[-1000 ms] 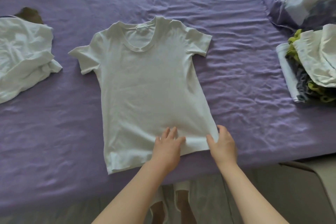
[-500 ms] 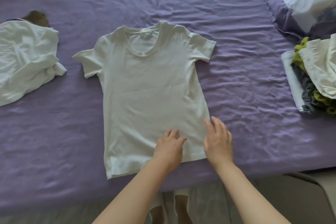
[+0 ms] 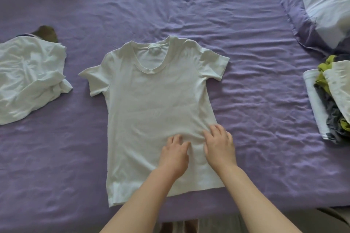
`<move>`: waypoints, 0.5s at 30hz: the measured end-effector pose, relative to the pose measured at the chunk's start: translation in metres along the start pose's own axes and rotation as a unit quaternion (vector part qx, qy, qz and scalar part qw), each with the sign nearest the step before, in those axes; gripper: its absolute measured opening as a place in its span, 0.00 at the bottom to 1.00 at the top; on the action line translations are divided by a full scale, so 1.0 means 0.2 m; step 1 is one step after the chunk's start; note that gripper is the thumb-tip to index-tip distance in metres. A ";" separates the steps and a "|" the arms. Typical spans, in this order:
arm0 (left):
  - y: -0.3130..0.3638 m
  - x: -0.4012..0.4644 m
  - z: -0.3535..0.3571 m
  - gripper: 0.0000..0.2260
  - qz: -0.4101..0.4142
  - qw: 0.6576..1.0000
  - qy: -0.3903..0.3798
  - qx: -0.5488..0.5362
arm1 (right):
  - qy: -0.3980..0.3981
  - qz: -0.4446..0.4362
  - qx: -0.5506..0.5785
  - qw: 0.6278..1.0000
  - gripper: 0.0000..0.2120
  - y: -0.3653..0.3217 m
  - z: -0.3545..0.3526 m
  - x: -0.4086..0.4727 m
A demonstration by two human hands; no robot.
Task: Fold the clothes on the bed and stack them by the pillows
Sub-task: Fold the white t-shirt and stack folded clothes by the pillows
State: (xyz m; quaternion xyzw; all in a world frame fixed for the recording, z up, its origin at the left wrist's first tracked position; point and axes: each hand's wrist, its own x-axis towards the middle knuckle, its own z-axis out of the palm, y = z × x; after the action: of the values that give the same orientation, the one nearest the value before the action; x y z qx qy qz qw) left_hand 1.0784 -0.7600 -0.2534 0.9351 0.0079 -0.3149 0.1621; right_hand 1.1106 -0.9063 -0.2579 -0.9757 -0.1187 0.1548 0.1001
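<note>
Both hands are pressing flat on a white T-shirt (image 3: 151, 104) lying face-up mid-bed on the purple sheet (image 3: 246, 24): the left hand (image 3: 175, 156) and right hand (image 3: 219, 144) are resting near its lower right side, fingers spread, gripping nothing.

1. We are in a bedroom of a home: a bed (image 3: 246, 24) under a wrinkled purple sheet fills almost the whole view.
2. At the bed's far right corner we see a pillow (image 3: 325, 5) in a pale printed case.
3. Household laundry lies on the sheet: a white T-shirt (image 3: 151, 100) spread flat near the near edge, a crumpled white garment (image 3: 28, 77) at the left edge, and a stack of folded clothes (image 3: 329, 100) at the right edge, just below the pillow.
4. Past the bed's near edge we see a strip of floor (image 3: 217, 225).
</note>
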 end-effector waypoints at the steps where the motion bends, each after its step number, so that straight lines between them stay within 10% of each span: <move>1: -0.01 0.03 -0.02 0.18 0.003 1.000 0.013 -0.004 | -0.025 -0.025 0.016 0.999 0.23 -0.02 -0.01 0.07; 6: -0.06 0.22 -0.13 0.18 0.015 0.997 0.077 0.006 | -0.145 -0.001 -0.049 0.988 0.33 0.04 -0.04 0.28; 11: -0.14 0.50 -0.34 0.23 -0.007 0.998 0.062 0.016 | 0.006 0.042 -0.029 0.999 0.19 -0.05 -0.10 0.47; 15: -0.22 0.76 -0.53 0.25 0.033 0.996 0.027 0.074 | -0.069 0.004 -0.063 0.996 0.29 -0.06 -0.14 0.80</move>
State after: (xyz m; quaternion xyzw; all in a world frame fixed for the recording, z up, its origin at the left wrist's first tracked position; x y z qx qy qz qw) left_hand 1.2568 -0.6991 -0.2759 0.9523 -0.0422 -0.2841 0.1030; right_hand 1.2643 -0.8581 -0.2740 -0.9675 -0.1305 0.2144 0.0293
